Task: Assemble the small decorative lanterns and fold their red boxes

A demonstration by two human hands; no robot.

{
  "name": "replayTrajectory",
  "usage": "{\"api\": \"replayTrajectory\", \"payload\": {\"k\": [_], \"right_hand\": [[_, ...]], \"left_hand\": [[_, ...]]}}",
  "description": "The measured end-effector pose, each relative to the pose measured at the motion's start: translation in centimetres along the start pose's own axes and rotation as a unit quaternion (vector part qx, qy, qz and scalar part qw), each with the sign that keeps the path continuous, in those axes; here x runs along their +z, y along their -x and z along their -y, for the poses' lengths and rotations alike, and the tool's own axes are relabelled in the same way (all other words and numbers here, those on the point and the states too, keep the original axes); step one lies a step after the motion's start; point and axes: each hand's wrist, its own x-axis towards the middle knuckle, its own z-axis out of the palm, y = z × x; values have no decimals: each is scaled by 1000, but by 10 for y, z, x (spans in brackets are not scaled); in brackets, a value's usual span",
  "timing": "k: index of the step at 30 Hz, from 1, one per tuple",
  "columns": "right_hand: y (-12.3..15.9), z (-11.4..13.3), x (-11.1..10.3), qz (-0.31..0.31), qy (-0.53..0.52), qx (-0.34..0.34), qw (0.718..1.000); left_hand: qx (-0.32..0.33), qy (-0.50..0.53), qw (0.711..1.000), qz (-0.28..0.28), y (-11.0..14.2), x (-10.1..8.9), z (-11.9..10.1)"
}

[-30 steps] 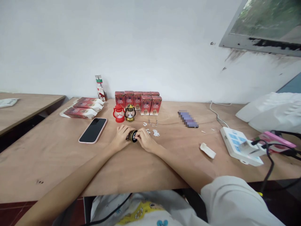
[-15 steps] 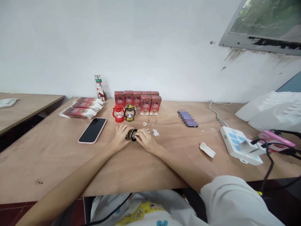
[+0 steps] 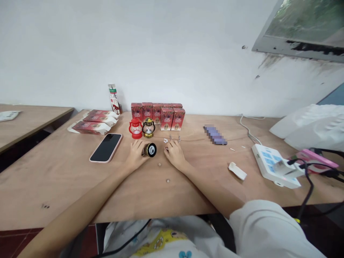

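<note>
My left hand [image 3: 136, 154] is wrapped round a small black and gold lantern [image 3: 144, 151]. The lantern lies on its side, its round base turned to the right with an inner recess showing. To the right, my right hand [image 3: 175, 154] rests low on the table with fingers bent together over small white plastic pieces [image 3: 165, 140]; whatever lies between the fingertips is hidden. Beyond my left hand stand a red lantern [image 3: 136, 133] and a black and gold lantern [image 3: 148, 132]. Thin metal wire handles [image 3: 179, 138] lie just past my right hand. Two small round pieces [image 3: 168, 180] lie nearer me.
Red printed boxes [image 3: 167, 120] stand along the wall, with opened boxes [image 3: 91, 127] at the left. Phones lie on both sides: a pink-edged phone [image 3: 106, 148] and a blurred-out one [image 3: 215, 135]. A power strip [image 3: 264, 161] with cables and a white scrap [image 3: 237, 171] are at the right.
My right hand has left the lantern's base and moved right to the white pieces. The base now faces me more. Two small round pieces now show on the table.
</note>
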Motion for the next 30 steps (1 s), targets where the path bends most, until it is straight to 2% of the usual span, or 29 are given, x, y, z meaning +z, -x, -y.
{"api": "replayTrajectory", "payload": {"k": [4,7,9,11,13,16,18,22,30], "right_hand": [[1,9,-3,-30,-20,7,999],[0,19,-16,-55,-71,6,996],[1,24,-28,-48,-118,-18,992],[8,28,-42,-8,-170,-71,983],[19,30,-57,68,-206,-148,965],[38,32,-72,187,-201,-272,922],[46,32,-77,225,-178,-307,907],[45,31,-71,216,-129,-301,920],[15,19,-39,163,-14,-302,939]], "left_hand": [[-6,-7,1000,-4,0,1,-1],[-9,-6,1000,0,0,0,-1],[-7,-6,1000,3,0,-1,-1],[-8,-7,1000,2,1,-1,-1],[-12,-5,1000,0,1,-1,-1],[-15,-1,1000,-7,2,-1,-1],[-14,0,1000,-16,2,0,-1],[-7,-1,1000,-30,2,0,0],[-8,-17,1000,-17,2,-1,1]]}}
